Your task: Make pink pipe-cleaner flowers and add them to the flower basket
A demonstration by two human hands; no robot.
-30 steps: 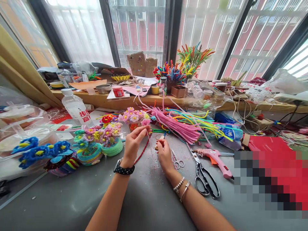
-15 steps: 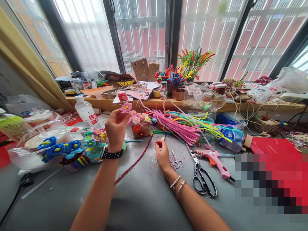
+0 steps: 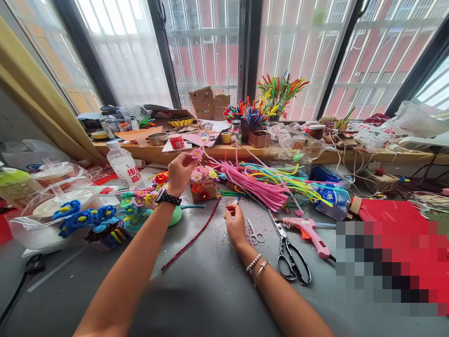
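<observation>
My left hand is raised over the table and pinches a small pink pipe-cleaner flower just above a little box of similar flowers. My right hand rests on the grey table with its fingers curled around a small object I cannot make out. A long red pipe cleaner lies on the table between my arms. Small silver scissors lie just right of my right hand.
Large black scissors and a pink glue gun lie to the right. A pile of pink and coloured pipe cleaners spreads behind them. Blue flowers, a green flower pot and a water bottle stand left. The wooden sill is cluttered.
My left hand let go of the red pipe cleaner, rose and moved toward the flower box holding a pink flower. My right hand stayed nearly still on the table.
</observation>
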